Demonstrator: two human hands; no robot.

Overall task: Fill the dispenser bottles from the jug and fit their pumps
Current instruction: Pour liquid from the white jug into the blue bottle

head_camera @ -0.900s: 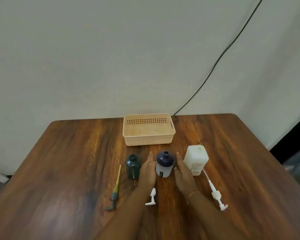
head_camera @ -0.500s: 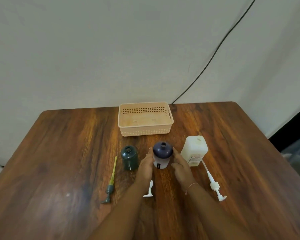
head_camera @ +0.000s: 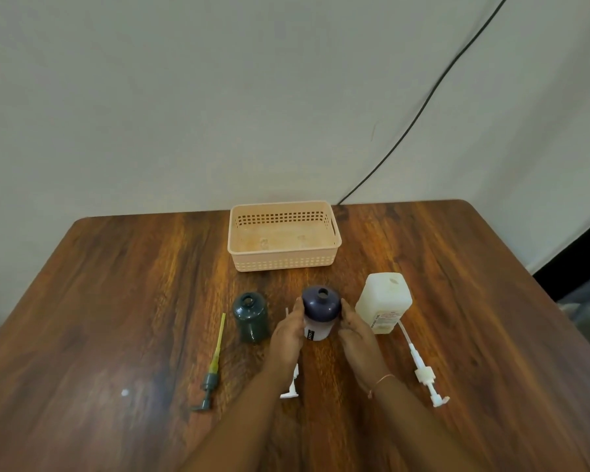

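So nearest me on the table (head_camera: 116, 301) are three loose pumps: a green one (head_camera: 213, 362) off to the left, a small white one (head_camera: 292, 386) under my left wrist, a long white one (head_camera: 423, 369) on the right. My left hand (head_camera: 286, 338) and right hand (head_camera: 358, 335) cup the purple-topped bottle (head_camera: 321, 311) from both sides, fingers curved on it. The green bottle (head_camera: 251, 316) is just left, the jug (head_camera: 384, 303) tight on the right, the empty basket (head_camera: 283, 236) behind.

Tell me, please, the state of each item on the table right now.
Purple-topped bottle: upright, pump off, cupped by left hand and right hand.
Green bottle: upright, pump off.
Jug: upright, uncapped.
Three pumps: lying loose.
Basket: empty.
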